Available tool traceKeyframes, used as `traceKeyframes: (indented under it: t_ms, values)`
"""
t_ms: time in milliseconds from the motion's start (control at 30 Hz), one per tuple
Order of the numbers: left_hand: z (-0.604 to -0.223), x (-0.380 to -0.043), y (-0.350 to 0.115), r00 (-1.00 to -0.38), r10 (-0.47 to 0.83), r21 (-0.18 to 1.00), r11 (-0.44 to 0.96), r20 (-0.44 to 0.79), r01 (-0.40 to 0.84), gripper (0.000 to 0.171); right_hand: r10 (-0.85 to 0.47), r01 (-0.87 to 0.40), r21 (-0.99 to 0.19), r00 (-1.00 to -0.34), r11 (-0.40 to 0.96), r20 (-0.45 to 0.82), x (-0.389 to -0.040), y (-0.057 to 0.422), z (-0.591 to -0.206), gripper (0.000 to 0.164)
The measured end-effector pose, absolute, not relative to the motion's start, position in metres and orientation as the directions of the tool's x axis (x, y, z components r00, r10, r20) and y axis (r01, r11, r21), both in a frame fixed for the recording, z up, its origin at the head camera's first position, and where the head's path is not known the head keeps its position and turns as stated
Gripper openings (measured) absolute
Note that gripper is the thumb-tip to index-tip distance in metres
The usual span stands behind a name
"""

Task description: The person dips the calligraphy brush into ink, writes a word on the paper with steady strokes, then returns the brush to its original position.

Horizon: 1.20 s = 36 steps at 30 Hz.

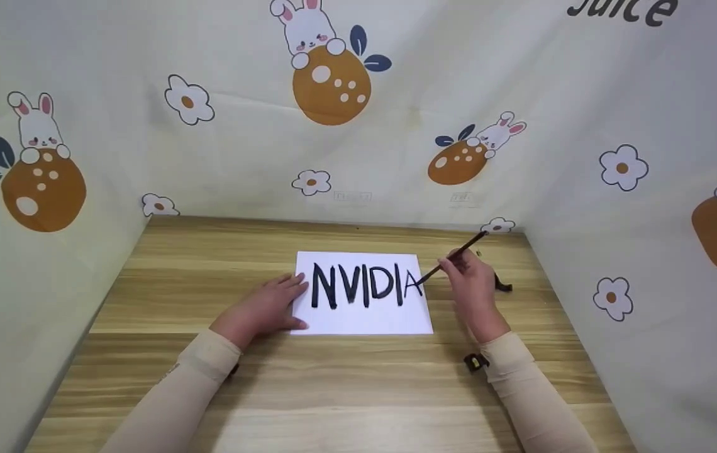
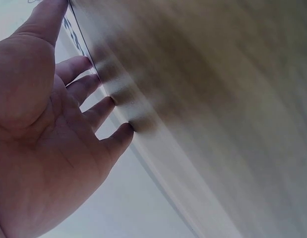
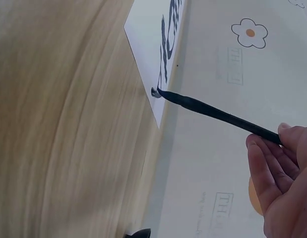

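A white sheet of paper [image 1: 358,324] lies on the table with "NVIDIA" in thick black strokes; the last letter, A, is thinner than the others. My right hand [image 1: 473,286] pinches a dark paintbrush [image 3: 217,113] by its handle, between thumb and fingers. In the right wrist view the brush tip meets the paper at the final A, near the sheet's right edge. At the sheet's left edge rests my left hand [image 1: 264,307], fingers spread and holding nothing. The left wrist view shows its fingertips [image 2: 124,130] down on the surface.
A small black object [image 1: 503,284] sits on the table just right of my right hand, partly hidden by it. Pale cloth [image 1: 239,157] printed with rabbits, oranges and flowers hangs behind and along both sides of the wooden table [image 1: 333,390].
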State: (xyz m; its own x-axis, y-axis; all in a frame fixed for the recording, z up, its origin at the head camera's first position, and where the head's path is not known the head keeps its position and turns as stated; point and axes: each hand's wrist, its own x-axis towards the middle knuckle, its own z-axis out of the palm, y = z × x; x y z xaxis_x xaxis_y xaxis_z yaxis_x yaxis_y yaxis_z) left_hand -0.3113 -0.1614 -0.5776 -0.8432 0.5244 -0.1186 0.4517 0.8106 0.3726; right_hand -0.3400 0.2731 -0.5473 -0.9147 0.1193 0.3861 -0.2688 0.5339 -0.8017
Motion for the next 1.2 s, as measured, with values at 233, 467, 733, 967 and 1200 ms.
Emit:
traceKeyframes:
  t_ms: [233,467,733,967,1200]
  values:
    - [-0.578,-0.313,-0.161,-0.838,0.530,0.369,0.810,-0.128,0.456,0.093,0.118,-0.270,-0.756,-0.902,0.597,0.415,-0.339,0.275,-0.544,0.012]
    - [-0.578,-0.313,-0.162,-0.839,0.529,0.365,0.812,-0.127,0.456,0.093,0.128,-0.312,-0.712,-0.862,0.629,0.491,-0.340,0.279,-0.540,0.013]
    - [-0.577,-0.313,-0.161,-0.844,0.519,0.355,0.821,-0.138,0.447,0.093,0.144,-0.330,-0.736,-0.855,0.591,0.499,-0.339,0.282,-0.536,0.014]
    - [-0.574,-0.310,-0.161,-0.846,0.515,0.379,0.817,-0.138,0.436,0.093,0.131,-0.354,-0.750,-0.855,0.558,0.501,-0.337,0.283,-0.535,0.012]
    - [-0.577,-0.311,-0.161,-0.846,0.511,0.359,0.826,-0.149,0.436,0.094,0.093,-0.313,-0.786,-0.902,0.533,0.421,-0.337,0.284,-0.533,0.014]
